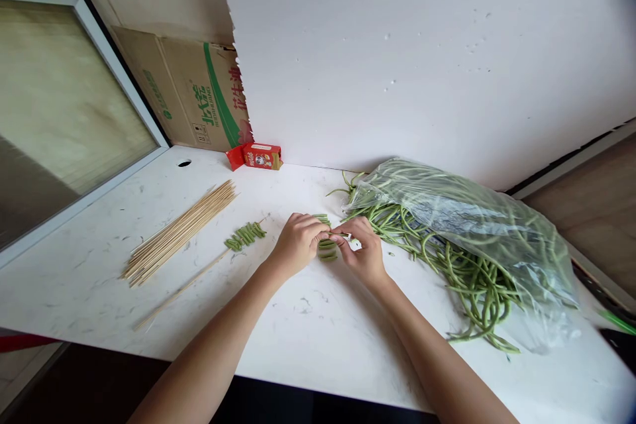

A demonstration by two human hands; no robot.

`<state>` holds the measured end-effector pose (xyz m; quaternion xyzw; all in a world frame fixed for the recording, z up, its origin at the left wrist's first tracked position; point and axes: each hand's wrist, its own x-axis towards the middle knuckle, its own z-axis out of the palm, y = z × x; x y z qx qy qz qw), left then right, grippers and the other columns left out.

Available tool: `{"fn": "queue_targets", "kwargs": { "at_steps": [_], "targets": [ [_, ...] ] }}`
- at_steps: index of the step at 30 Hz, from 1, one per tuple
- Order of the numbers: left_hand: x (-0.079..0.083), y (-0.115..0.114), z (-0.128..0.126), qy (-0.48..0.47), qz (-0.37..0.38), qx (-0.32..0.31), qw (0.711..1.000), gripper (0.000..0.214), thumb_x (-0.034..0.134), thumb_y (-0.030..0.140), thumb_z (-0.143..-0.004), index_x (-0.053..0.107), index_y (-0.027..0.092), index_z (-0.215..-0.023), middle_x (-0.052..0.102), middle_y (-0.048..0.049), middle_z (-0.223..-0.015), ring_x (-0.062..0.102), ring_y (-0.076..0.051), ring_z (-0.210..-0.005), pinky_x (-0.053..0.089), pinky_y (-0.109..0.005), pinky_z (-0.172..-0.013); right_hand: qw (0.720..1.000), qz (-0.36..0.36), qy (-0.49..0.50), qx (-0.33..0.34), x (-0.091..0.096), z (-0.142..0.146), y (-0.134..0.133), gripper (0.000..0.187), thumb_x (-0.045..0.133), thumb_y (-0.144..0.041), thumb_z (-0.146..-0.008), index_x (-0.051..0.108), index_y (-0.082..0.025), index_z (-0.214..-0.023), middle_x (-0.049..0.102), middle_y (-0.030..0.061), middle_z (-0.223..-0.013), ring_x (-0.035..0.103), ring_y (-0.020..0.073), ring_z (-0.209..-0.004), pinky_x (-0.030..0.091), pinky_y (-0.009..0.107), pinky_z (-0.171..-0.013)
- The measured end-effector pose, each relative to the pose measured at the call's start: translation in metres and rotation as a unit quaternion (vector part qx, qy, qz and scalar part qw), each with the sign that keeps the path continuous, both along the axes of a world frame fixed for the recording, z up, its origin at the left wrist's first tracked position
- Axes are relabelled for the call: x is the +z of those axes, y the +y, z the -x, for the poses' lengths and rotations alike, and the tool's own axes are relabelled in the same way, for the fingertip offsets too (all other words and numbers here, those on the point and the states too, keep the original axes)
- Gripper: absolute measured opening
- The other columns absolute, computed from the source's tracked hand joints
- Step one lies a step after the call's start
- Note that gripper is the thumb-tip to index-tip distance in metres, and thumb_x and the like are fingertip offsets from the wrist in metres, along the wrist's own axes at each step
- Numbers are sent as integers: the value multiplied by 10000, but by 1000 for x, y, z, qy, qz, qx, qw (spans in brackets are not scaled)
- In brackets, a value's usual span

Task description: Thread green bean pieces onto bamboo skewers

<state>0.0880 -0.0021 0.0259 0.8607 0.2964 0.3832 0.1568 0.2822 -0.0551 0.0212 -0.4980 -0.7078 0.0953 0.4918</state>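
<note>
My left hand (301, 242) and my right hand (365, 248) meet over the white counter, fingertips pinched close together. Between them is a short, thin piece that looks like long bean (340, 234), mostly covered by the fingers. Under and just beyond the fingers, short cut bean pieces (326, 255) lie side by side in a row, partly hidden. Left of my left hand, a skewer (191, 283) threaded crosswise through several bean pieces (245, 236) rests on the counter. Beside my right hand, long green beans (484, 291) spill from a clear plastic bag (477, 212).
A bundle of bare bamboo skewers (181, 232) lies on the counter (308, 344) at left. Behind stand a small red box (263, 156) and a cardboard carton (193, 93) against the wall. A framed glass panel (74, 106) leans at far left. The counter's front edge is near my forearms.
</note>
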Motion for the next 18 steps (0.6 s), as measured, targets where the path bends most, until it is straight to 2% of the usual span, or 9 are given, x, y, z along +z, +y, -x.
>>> {"fn": "queue_targets", "kwargs": {
  "at_steps": [3, 6, 12, 18],
  "targets": [
    [-4, -2, -1, 11, 5, -9, 1000, 276, 535, 40, -926, 751, 211, -906, 754, -48, -833, 678, -198, -813, 420, -341, -796, 1000, 17, -6, 11, 0, 0, 0, 104, 681, -339, -988, 750, -275, -944, 751, 65, -896, 608, 277, -904, 517, 454, -822],
    [-6, -1, -1, 5, 33, -25, 999, 310, 522, 17, -895, 752, 218, -844, 745, -32, -793, 668, -183, -771, 428, -328, -792, 999, 43, 9, 16, -1, 1, 0, 134, 668, -350, -983, 748, -272, -909, 740, 67, -885, 599, 281, -916, 511, 451, -821],
    [-3, 0, -1, -49, 123, -56, 990, 251, 593, 149, -949, 778, 216, -793, 748, -31, -767, 661, -176, -730, 486, -322, -793, 995, 57, 83, 17, -3, 8, -3, 153, 695, -362, -957, 749, -260, -855, 706, 56, -836, 574, 253, -863, 461, 386, -724],
    [-2, 0, 0, -97, 188, -87, 973, 250, 626, 267, -974, 807, 197, -815, 765, -61, -796, 685, -190, -757, 537, -326, -761, 985, 82, 149, 33, -12, 10, -1, 181, 709, -400, -949, 739, -247, -857, 696, 51, -830, 581, 226, -812, 474, 361, -723]
  ]
}}
